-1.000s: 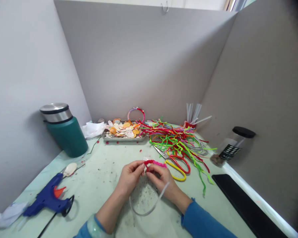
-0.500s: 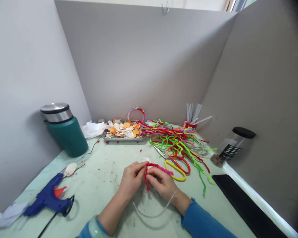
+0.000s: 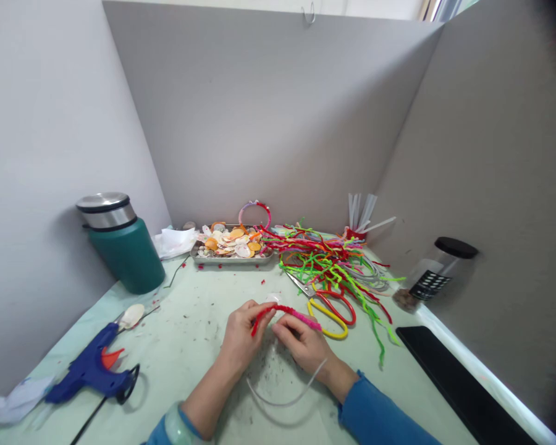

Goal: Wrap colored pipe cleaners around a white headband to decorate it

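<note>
Tabletop (image 3: pixel 189 346): pale green, it carries everything and has small dark crumbs under the hands.
Black flat object (image 3: pixel 458 386): it lies far to the right of the right hand, along the tabletop edge; I cannot tell what it is.
Green flask (image 3: pixel 123 247): with a steel lid, it stands upright well to the left and behind the left hand.
Pile of pipe cleaners (image 3: pixel 333 262): red, green and orange, behind and to the right of the right hand.
Blue glue gun (image 3: pixel 90 371): it lies on its side well to the left of the left hand.
Metal tray (image 3: pixel 231 256): full of shells, straight behind both hands, well apart from them.
Jar (image 3: pixel 433 272): with a black lid, leaning, far right of the hands.
Scissors (image 3: pixel 327 306): red and yellow handles, just behind the right hand.
Left hand (image 3: pixel 241 337): fingers closed on the red end of the pipe cleaner.
Right hand (image 3: pixel 306 346): fingers pinch the same piece near its pink part, close beside the left hand.
White hoop (image 3: pixel 282 395): a thin band; it curves from under the hands toward the person, and the right hand seems to hold one end.
Red-pink pipe cleaner (image 3: pixel 285 311): held between both hands, just above the tabletop.
</note>
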The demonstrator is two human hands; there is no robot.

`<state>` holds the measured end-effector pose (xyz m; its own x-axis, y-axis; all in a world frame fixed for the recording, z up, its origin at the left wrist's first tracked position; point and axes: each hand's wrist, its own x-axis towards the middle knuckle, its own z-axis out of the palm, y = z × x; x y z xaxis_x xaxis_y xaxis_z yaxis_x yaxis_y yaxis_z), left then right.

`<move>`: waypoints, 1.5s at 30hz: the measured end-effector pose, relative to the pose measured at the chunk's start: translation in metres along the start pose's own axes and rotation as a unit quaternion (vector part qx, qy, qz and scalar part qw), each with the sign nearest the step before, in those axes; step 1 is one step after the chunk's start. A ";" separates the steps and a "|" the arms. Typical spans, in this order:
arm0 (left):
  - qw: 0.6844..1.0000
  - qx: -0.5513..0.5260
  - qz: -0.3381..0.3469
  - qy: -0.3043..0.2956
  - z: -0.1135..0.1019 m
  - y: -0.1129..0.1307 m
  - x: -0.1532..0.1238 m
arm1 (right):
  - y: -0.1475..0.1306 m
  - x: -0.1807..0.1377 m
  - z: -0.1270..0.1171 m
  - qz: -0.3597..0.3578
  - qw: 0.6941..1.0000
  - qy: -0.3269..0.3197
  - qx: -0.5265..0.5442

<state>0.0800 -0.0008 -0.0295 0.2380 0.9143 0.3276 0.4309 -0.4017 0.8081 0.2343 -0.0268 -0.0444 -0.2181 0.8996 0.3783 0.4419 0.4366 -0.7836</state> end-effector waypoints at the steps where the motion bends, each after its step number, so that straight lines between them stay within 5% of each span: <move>1: 1.000 -0.006 0.000 0.003 0.000 0.000 0.000 | 0.000 0.001 0.000 0.005 1.000 0.014 -0.005; 15: 0.984 -0.146 -0.102 -0.021 0.004 0.003 0.002 | -0.003 0.008 -0.004 0.008 0.991 0.119 0.060; 22: 0.906 -0.311 -0.266 -0.106 0.004 0.002 0.003 | 0.000 0.008 -0.002 -0.014 0.991 0.103 0.079; 32: 0.927 -0.272 -0.246 -0.077 0.008 0.002 0.002 | 0.000 0.008 -0.003 0.017 0.992 0.106 0.067; 40: 0.876 -0.371 -0.279 -0.133 0.001 0.005 0.001 | 0.001 0.007 -0.003 0.018 0.990 0.077 0.115; 45: 0.918 -0.278 -0.271 -0.080 0.006 0.001 0.002 | 0.004 0.008 -0.002 0.042 0.988 0.113 0.097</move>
<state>0.0861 0.0002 -0.0310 0.2631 0.9352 -0.2369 0.0223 0.2396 0.9706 0.2363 -0.0176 -0.0430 0.0224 0.9198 0.3918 0.2707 0.3717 -0.8880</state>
